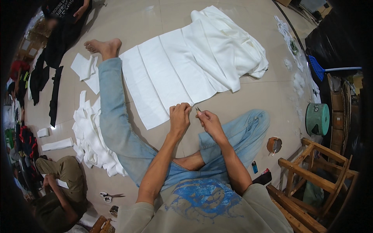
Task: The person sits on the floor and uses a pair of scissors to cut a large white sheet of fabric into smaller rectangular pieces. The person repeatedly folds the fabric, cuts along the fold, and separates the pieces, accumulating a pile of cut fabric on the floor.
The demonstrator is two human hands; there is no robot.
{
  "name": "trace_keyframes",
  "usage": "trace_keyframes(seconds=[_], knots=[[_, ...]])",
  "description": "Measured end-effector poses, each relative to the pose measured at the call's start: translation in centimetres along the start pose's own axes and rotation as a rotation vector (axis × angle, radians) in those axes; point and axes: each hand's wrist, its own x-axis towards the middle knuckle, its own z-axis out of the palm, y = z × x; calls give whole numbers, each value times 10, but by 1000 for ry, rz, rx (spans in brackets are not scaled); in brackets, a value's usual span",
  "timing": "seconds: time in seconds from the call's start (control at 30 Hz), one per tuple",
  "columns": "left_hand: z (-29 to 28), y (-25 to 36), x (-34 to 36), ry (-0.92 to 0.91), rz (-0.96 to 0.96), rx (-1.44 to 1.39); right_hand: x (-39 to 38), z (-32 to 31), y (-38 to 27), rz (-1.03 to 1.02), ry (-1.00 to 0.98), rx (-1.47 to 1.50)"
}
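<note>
While cloth (190, 64) in left hand (180, 116), snips (198, 110) in right (210, 122).

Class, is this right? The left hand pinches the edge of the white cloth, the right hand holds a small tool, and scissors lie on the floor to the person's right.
Not quite: the head view shows the scissors on the floor to the person's left. The left hand and right hand are as stated.

A beige tiled floor (136, 25) carries white seamed fabric (182, 58) at upper centre, heaped white cloth (91, 139) at left, scissors (107, 197) lower left, a lighter (255, 167) lower right.
</note>
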Motion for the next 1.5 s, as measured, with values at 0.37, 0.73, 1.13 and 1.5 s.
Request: trace_keyframes(seconds=[0.37, 0.73, 1.13, 1.5], knots=[[-4, 7, 0, -24, -69, -77, 2, 14, -6, -541, 274, -611], [-3, 4, 0, -18, -60, -74, 15, 20, -5, -516, 291, -662], [-28, 55, -27, -154, 299, 98, -28, -39, -18, -189, 410, -230], [59, 52, 44, -96, 60, 256, -14, -64, -19, -177, 462, 166]])
